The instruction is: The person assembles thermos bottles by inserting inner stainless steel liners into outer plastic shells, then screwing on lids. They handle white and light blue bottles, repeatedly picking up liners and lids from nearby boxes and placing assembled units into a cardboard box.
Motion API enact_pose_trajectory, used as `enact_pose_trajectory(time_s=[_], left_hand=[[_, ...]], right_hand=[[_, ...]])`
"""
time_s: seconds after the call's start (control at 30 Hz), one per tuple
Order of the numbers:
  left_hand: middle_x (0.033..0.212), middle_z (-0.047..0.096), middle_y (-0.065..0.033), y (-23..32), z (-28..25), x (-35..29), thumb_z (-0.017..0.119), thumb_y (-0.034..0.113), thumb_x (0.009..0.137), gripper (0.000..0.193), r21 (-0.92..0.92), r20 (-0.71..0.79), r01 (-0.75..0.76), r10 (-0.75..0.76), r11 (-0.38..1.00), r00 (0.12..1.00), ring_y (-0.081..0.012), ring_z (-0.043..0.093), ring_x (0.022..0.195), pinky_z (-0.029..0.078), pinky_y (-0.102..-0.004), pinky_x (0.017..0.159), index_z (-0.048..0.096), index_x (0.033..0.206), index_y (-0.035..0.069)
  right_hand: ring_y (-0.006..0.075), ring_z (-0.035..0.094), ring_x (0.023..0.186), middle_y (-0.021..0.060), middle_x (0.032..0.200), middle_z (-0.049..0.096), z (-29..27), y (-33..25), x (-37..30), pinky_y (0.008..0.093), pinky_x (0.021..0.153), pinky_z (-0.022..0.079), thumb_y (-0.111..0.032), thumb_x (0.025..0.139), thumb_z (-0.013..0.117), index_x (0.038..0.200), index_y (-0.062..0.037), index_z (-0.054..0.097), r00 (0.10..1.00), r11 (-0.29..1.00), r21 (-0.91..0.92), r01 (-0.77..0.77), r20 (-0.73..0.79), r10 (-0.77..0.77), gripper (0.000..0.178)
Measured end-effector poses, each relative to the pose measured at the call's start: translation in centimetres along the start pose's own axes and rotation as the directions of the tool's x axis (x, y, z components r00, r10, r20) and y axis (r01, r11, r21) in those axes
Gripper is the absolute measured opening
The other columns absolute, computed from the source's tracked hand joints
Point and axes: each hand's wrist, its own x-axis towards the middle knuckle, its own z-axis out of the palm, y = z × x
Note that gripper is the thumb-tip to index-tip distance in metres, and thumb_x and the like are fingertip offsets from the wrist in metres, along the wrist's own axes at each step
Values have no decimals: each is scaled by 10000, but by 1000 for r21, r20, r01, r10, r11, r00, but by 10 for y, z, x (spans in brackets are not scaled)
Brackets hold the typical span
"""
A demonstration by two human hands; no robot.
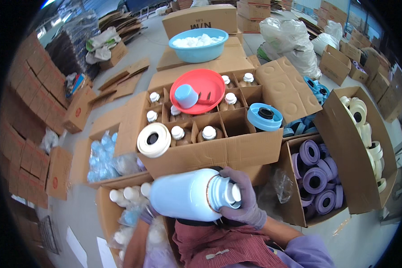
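A gloved right hand [241, 198] grips the neck of a big pale blue bottle [190, 195] held sideways against the person's chest.

The fingers [236, 178] curl closed around the bottle's white cap end, which points to the person's right; the bottle's body lies across a dark red apron [223, 245]. The left hand [147, 213] is almost wholly hidden under the bottle's base, so I cannot tell if it grasps or just props it. Just beyond the bottle stands an open divided carton [219, 149] of white-capped bottles, with a red basin [205, 91] holding a blue cup [186, 96] resting on top, a white tape roll [153, 140] on its left edge and a blue one [264, 117] on its right. To the right, a box of purple rolls [315, 172]; farther back, a blue bowl [198, 44].
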Motion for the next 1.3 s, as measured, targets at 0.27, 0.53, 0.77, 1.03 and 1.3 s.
enact_pose_trajectory(time_s=[0.27,0.53,0.77,1.03,1.3], left_hand=[[1101,699,-181,-21,127,-41,635,441,872,496,-289,-192,103,-163,952,968,-321,682,1014,527,-420,900,679,1170,47],[1077,706,-189,-22,87,-47,618,474,878,520,-255,-116,115,-148,960,982,-325,691,990,535,-418,883,686,1157,41],[1055,712,-196,124,-60,-7,602,503,882,544,290,255,-188,113,939,960,-329,699,969,543,-416,869,692,1145,36],[880,691,-209,208,56,-2,494,677,885,693,507,525,-449,150,735,838,-364,691,840,541,-459,811,717,950,24],[1507,338,-233,239,38,6,857,351,668,988,404,-253,-663,773,631,582,-473,364,1339,325,-523,1136,382,1490,76]], right_hand=[[344,597,1088,168,1156,613,-1,-43,81,400,964,465,-218,664,850,1305,0,517,990,999,-9,50,132,-48,754],[346,626,1042,192,1148,627,17,-21,66,377,944,483,-288,624,836,1211,5,600,979,980,118,163,103,-175,697],[344,513,1222,177,1270,546,-33,45,-48,477,1069,375,-301,804,768,1306,-40,521,821,985,-48,167,559,-112,617],[368,518,1164,167,1284,534,-141,106,105,457,985,432,-175,713,772,1329,-67,495,993,312,-943,116,121,-5,684],[62,569,828,-12,897,644,-22,21,130,252,765,492,-317,976,610,1192,15,606,806,739,327,-589,169,568,397]])
